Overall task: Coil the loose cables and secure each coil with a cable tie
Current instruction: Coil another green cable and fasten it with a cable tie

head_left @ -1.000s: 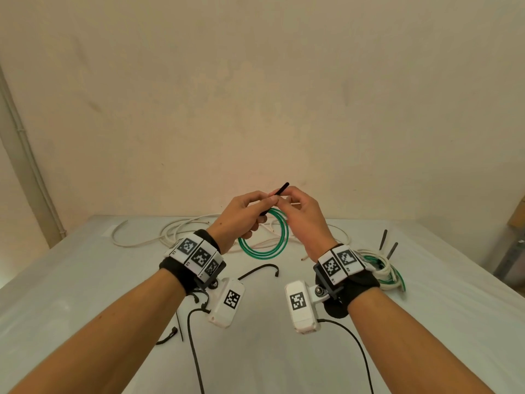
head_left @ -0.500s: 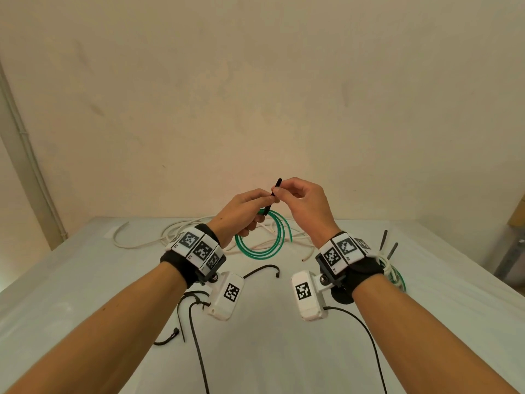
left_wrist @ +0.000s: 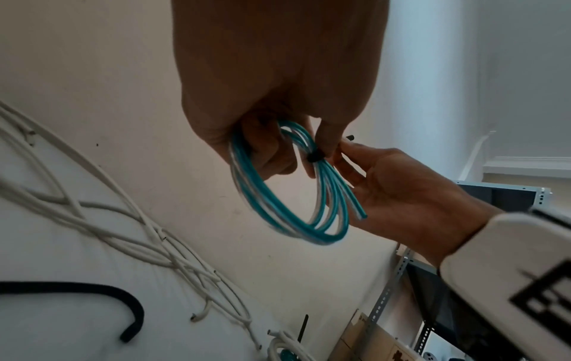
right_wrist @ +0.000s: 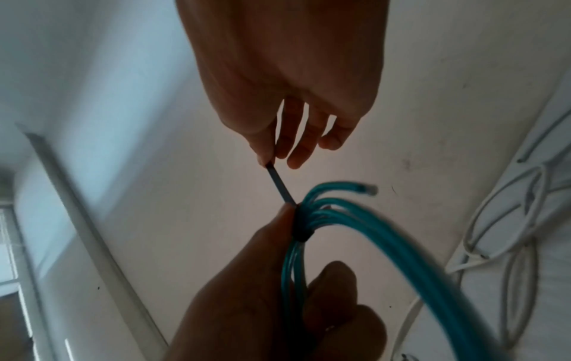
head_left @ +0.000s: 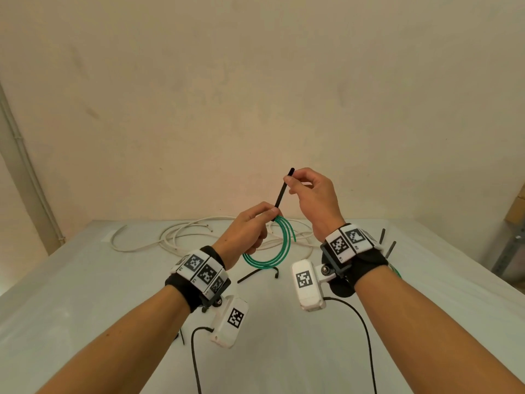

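A green cable coil (head_left: pixel 272 251) hangs in the air above the white table (head_left: pixel 85 280), gripped at its top by my left hand (head_left: pixel 252 226). A black cable tie (head_left: pixel 282 191) is wrapped round the coil's strands there, its head (left_wrist: pixel 315 156) tight against them. My right hand (head_left: pixel 306 189) pinches the tie's free tail between thumb and forefinger, up and to the right of the left hand. In the right wrist view the black cable tie tail (right_wrist: pixel 279 184) runs taut from my right fingers down to the green cable coil (right_wrist: pixel 355 224).
Loose white cables (head_left: pixel 181 237) lie tangled at the table's far side. A spare black tie (head_left: pixel 258 273) lies under the coil. A tied white-and-green coil with upright tie tails (head_left: pixel 390 248) sits behind my right wrist. A metal rack (head_left: pixel 511 245) stands at the right.
My right hand has pulled the tie's tail up and to the right, away from the left hand. More of the black tail shows now. The left hand holds the coil about where it was.
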Demonstrator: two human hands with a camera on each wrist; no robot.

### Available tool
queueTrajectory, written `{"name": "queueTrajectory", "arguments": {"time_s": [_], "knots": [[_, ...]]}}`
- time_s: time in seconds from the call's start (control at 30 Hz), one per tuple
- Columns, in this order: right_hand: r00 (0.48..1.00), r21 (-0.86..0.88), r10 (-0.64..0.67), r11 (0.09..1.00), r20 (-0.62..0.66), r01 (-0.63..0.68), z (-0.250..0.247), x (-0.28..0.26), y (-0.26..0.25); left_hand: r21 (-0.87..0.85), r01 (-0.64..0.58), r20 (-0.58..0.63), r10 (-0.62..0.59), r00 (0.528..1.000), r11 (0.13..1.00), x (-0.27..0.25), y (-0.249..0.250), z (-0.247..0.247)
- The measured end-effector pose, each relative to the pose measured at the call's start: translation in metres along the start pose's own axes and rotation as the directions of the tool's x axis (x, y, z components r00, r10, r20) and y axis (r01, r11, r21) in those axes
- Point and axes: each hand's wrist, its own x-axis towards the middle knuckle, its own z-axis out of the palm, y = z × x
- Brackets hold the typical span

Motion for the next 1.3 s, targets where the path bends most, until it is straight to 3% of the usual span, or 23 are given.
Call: {"name": "queueTrajectory", "arguments": {"time_s": [0.17, 0.37, 0.63, 0.8, 1.0, 1.3], "knots": [[0.995, 0.021, 0.059, 0.998, 0.085, -0.061, 0.002, -0.005, 0.000, -0.049, 0.048, -0.079, -0.052, 0.996, 0.998, 0.004, 0.000, 0.000], [0.928, -0.230, 0.133, 0.972, 0.349, -0.053, -0.001, -0.015, 0.007, -0.198, 0.070, -0.168, -0.104, 0.980, 0.978, 0.011, 0.008, -0.013], [0.924, -0.120, 0.196, 0.979, 0.327, -0.165, 0.002, -0.025, 0.021, -0.373, 0.040, -0.153, -0.104, 0.983, 0.927, 0.015, 0.015, -0.021], [0.950, -0.331, 0.092, 0.944, 0.300, 0.013, -0.001, -0.023, 0.020, -0.328, 0.046, -0.114, -0.088, 0.990, 0.943, 0.008, 0.012, -0.021], [0.976, -0.191, 0.034, 0.981, 0.215, 0.008, 0.006, -0.021, 0.008, -0.264, 0.078, -0.110, -0.111, 0.988, 0.961, 0.010, 0.002, -0.014], [0.956, -0.301, -0.088, 0.938, 0.279, 0.174, 0.006, -0.021, 0.000, -0.263, 0.082, -0.119, -0.117, 0.986, 0.961, 0.011, 0.005, -0.007]]}}
